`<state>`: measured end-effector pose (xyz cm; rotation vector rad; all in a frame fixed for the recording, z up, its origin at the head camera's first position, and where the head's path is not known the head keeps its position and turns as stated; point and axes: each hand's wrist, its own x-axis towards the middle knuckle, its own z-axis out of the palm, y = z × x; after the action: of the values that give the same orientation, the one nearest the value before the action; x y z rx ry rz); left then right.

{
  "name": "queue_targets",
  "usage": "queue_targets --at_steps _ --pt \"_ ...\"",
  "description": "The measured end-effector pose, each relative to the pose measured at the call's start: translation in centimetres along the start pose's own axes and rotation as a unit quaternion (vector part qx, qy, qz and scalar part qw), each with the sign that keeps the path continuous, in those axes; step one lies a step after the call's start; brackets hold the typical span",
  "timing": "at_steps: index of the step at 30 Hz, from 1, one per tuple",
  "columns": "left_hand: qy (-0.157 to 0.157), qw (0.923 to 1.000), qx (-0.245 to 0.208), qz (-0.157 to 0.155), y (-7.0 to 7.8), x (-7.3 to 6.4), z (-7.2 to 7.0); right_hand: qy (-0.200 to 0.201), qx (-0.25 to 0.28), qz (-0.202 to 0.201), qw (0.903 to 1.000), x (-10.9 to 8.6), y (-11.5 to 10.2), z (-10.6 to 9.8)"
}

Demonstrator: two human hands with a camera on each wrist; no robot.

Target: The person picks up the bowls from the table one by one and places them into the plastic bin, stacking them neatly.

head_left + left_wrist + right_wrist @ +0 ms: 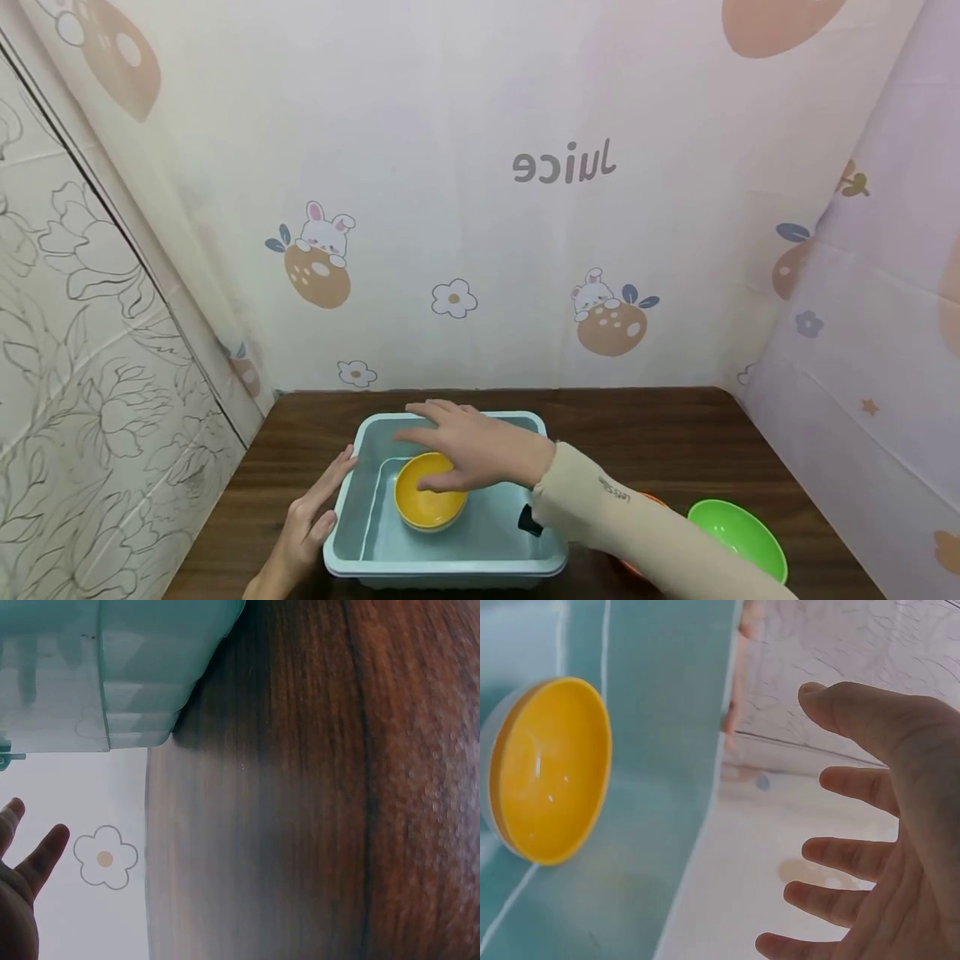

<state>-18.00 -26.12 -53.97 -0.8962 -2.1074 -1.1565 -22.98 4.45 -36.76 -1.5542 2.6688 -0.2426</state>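
A yellow bowl (424, 505), pale on its outside, stands in a light blue plastic basin (480, 567), left of the basin's middle. My right hand (468, 450) hovers above it with fingers spread and nothing held; the thumb overlaps the bowl in the head view. The right wrist view shows the bowl (562, 772) apart from the fingertips. At the basin's left side, my left hand (306, 521) has its fingers extended along the rim. In the left wrist view, two fingers (45, 859) show below the basin's outer wall (142, 667).
To the right of the basin lie a green bowl (742, 533) and an orange-red one (652, 498), mostly hidden behind my right sleeve (600, 500). Everything stands on a dark wood table (637, 433). Printed cloth walls (480, 208) close off the back and sides.
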Motion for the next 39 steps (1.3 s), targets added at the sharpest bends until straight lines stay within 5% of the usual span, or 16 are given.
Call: queue_targets --at_steps 20,30,39 --pt "0.008 0.9999 -0.006 -0.006 -0.1 0.0 0.2 0.115 0.018 0.072 0.9906 -9.1 3.5 -2.0" --pt "0.016 0.9998 -0.002 -0.011 0.1 -0.4 0.5 0.149 0.017 0.119 0.9815 -14.3 5.1 -1.5" --pt "0.024 0.9994 -0.015 0.021 -0.4 -0.1 0.4 0.178 0.010 0.155 0.9717 -18.4 6.5 -0.1"
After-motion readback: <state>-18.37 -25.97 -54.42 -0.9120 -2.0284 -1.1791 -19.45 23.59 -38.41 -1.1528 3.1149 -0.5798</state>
